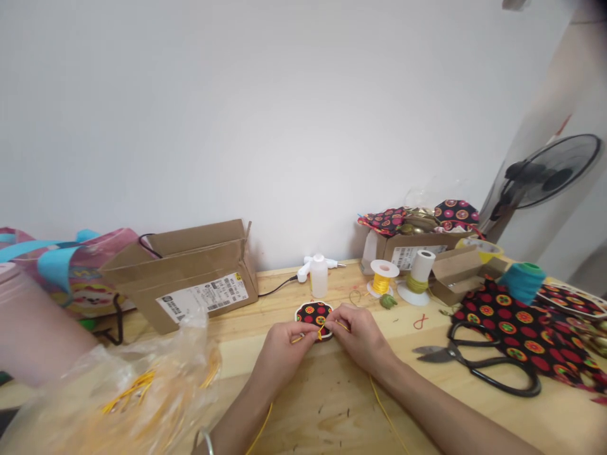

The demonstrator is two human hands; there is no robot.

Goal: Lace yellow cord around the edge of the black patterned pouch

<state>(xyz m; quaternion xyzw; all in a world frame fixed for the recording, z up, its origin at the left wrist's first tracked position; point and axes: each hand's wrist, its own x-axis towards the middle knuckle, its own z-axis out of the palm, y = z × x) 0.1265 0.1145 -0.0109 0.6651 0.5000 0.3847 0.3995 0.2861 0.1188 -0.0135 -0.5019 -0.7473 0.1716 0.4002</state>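
In the middle of the wooden table lies a small black patterned fabric piece (313, 311) with a pale rim. At its near edge, my left hand (288, 346) pinches a yellow cord (379, 399). My right hand (359, 333) grips the same cord just to the right, fingertips close to the left ones. The cord crosses between the fingertips, and its two ends trail down toward me on either side. Fingers partly cover the fabric piece and the crossing.
Black-handled scissors (490, 360) and patterned cloth (516, 328) lie right. Behind stand a white bottle (319, 278), a yellow cord spool (383, 277), a green cord spool (418, 281) and a filled cardboard box (420, 243). Left are an open carton (199, 268) and a plastic bag (156, 379).
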